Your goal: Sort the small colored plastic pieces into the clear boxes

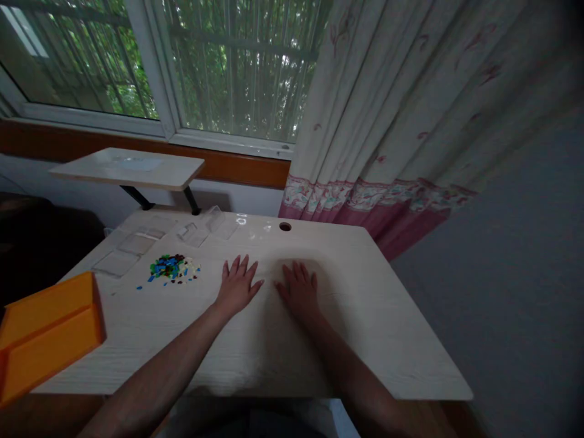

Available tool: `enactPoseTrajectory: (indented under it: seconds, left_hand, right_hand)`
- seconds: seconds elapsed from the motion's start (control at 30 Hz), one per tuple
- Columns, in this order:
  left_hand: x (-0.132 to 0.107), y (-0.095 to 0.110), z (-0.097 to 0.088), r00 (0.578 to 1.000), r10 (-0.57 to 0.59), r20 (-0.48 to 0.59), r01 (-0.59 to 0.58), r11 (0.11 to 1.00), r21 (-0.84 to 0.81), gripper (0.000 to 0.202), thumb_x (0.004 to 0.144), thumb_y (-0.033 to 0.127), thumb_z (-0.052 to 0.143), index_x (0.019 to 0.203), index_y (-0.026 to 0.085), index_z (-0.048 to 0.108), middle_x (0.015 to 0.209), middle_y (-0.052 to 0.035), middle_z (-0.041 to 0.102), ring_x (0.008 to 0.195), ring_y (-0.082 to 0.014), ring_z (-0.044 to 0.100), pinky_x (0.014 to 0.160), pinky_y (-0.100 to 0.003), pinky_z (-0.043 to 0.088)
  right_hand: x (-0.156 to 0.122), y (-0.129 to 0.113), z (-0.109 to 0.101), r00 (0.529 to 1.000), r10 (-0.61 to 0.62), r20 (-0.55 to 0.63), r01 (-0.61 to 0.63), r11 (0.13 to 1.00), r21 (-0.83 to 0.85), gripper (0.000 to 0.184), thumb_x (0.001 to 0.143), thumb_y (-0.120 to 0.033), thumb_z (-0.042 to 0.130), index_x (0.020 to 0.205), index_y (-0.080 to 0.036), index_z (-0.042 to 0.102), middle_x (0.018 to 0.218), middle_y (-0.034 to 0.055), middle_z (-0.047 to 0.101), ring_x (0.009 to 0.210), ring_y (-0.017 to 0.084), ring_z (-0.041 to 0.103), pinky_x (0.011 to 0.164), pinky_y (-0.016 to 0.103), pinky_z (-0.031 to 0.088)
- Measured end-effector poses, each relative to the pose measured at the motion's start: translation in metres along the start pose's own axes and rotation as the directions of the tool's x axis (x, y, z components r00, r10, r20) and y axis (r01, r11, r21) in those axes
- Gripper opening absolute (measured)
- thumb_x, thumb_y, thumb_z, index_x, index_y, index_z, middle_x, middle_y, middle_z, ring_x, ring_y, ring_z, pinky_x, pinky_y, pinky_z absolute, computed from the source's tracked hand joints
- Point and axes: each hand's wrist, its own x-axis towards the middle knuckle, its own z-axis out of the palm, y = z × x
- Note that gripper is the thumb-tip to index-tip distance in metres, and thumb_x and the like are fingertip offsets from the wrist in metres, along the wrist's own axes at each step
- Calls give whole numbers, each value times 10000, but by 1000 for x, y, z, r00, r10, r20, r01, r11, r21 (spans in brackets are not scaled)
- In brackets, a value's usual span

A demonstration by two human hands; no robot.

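Note:
My left hand (pixel 236 286) lies flat on the pale wooden table (pixel 387 340), fingers spread and holding nothing. Beside it to the right, my right hand (pixel 300 292) also rests palm down with its fingers apart. A loose heap of small blue, green, dark red and cream pieces (pixel 168 267) is spread to the left of my left hand, not touching it. They look like little plastic bricks, too small to make out surely. Behind the heap stand several clear plastic boxes (pixel 139 240), some with a compartment or lid showing.
An orange tray (pixel 55 328) overhangs the table's left front edge. At the back left a small raised shelf (pixel 132 167) stands on black legs. A round cable hole (pixel 285 227) sits near the back edge. Beyond are a window and a floral curtain (pixel 365 121); a wall bounds the right.

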Motion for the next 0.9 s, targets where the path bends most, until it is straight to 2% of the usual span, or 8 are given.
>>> enactPoseTrajectory:
  seconds: [0.33,0.43,0.53,0.6,0.7,0.77,0.83,0.9]
  left_hand:
    - [0,0,-2,1000,-5,17,5,1000,-7,579,963,568,368,1449,265,451,1569,-117,336,1465,-338,250,1174,-586,160]
    - [0,0,-5,998,-3,68,3,1000,1,590,956,582,378,1450,265,443,1565,-119,344,1454,-344,268,1158,-594,190]
    - [1,-1,-19,996,-15,90,15,1000,6,590,949,584,398,1445,266,440,1539,-120,385,1413,-344,332,1134,-582,247]
    - [1,-6,-36,998,-17,66,16,1000,11,573,946,559,428,1439,267,436,1473,-114,465,1349,-322,408,1114,-527,309]
    - [0,-29,-69,994,-72,79,68,996,58,462,962,437,440,1366,223,505,1254,-122,602,1166,-273,536,1007,-394,427]
    - [-6,-57,-92,977,-199,81,185,971,150,374,952,358,449,1251,174,578,1161,-139,618,1109,-279,559,972,-380,442]
    - [-19,-90,-110,935,-353,39,335,913,233,360,953,356,430,1215,153,572,1138,-156,610,1092,-301,568,901,-382,470]
    - [-39,-125,-124,858,-513,1,481,804,350,381,972,380,380,1206,129,544,1126,-176,613,1080,-326,581,845,-384,485]
  right_hand:
    - [0,3,1,1000,-15,-7,15,1000,13,619,965,-593,360,1487,-261,390,1606,111,257,1495,291,170,1179,558,49]
    - [-1,3,0,1000,-21,-11,21,1000,17,614,966,-589,362,1482,-258,400,1605,107,262,1495,286,170,1181,546,60]
    - [-2,6,-1,999,-36,-33,37,999,25,603,963,-583,377,1470,-260,418,1601,99,274,1490,285,190,1183,540,77]
    - [-2,8,-1,998,-52,-38,53,998,34,588,963,-571,388,1459,-259,436,1595,92,293,1485,280,208,1185,531,90]
    - [-3,12,-2,997,-67,-41,69,997,45,558,966,-537,408,1441,-248,464,1577,88,333,1478,271,230,1187,518,103]
    - [-3,14,-2,996,-74,-50,76,996,50,542,968,-516,416,1429,-238,480,1568,89,352,1473,267,242,1188,510,112]
    - [-3,15,-2,995,-80,-61,84,995,50,531,969,-502,422,1419,-229,492,1561,91,364,1468,266,255,1187,504,121]
    - [-3,15,-2,994,-89,-70,92,995,45,527,968,-497,427,1413,-224,500,1556,93,372,1464,269,265,1186,503,128]
